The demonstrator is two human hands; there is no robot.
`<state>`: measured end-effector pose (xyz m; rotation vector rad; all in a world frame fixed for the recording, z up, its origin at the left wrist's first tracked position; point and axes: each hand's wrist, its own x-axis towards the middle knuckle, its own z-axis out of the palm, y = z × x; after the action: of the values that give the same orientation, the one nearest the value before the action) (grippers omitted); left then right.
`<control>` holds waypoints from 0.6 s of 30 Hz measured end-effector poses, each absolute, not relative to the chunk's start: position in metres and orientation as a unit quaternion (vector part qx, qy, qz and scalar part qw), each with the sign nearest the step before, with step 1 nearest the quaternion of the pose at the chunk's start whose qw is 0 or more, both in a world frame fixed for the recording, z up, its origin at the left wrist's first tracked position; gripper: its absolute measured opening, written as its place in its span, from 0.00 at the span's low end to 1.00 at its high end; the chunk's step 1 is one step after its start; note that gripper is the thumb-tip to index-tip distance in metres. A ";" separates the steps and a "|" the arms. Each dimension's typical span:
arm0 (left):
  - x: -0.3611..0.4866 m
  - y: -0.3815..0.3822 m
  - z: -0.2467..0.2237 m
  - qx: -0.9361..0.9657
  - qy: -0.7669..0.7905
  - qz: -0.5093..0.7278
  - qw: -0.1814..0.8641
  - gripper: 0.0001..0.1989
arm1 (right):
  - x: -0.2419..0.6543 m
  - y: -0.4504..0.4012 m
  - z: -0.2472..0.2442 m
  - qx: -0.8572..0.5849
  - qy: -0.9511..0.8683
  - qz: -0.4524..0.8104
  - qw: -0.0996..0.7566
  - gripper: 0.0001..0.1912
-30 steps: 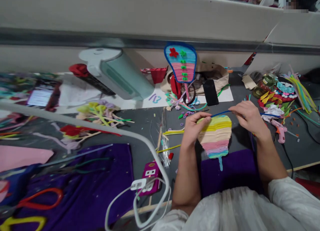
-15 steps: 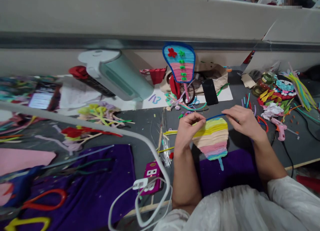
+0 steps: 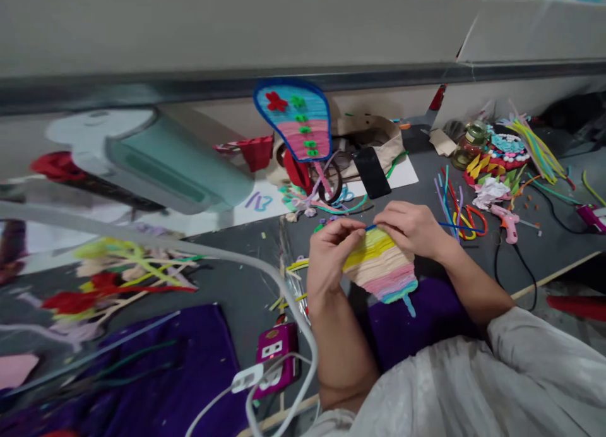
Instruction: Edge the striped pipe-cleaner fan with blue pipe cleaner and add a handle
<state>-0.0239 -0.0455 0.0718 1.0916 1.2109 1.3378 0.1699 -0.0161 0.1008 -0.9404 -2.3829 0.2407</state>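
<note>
The left hand [image 3: 331,254] and right hand [image 3: 411,228] pinch the top edge of the striped fan [image 3: 381,264], fingers closed on it and on a blue stem [image 3: 372,227] that lies along that edge. The fan is held over the front of the desk [image 3: 227,260], its short blue handle [image 3: 409,306] pointing down toward the purple cloth [image 3: 416,329] on the person's lap. Beyond the fan and to its left stands a finished-looking paddle [image 3: 303,131] with a blue rim, a red flower and green bits; just right of the paddle's handle lies a black phone [image 3: 372,173]. To the right of the fan are loose coloured stems [image 3: 449,200], a pink glue gun [image 3: 509,222] and, farther back, a glass jar [image 3: 473,140]. Left of the fan, nearer the person, sits a magenta power strip [image 3: 277,358] with a white plug [image 3: 247,378] in it.
</note>
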 end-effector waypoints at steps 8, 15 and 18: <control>-0.026 -0.040 0.061 0.455 0.515 0.559 0.463 0.06 | 0.182 -0.022 0.101 -0.409 -0.837 0.104 0.349 0.11; -0.026 -0.019 0.038 0.402 0.537 0.561 0.484 0.09 | 0.311 -0.034 0.075 -0.680 -0.661 -0.016 0.315 0.14; -0.021 -0.011 0.027 0.387 0.544 0.554 0.498 0.09 | 0.370 -0.044 0.053 -0.818 -0.562 -0.032 0.121 0.18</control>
<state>-0.0213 -0.0109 0.0271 0.9380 1.3161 1.3401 0.3695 -0.0441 0.0526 -2.3880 -1.6406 -0.0935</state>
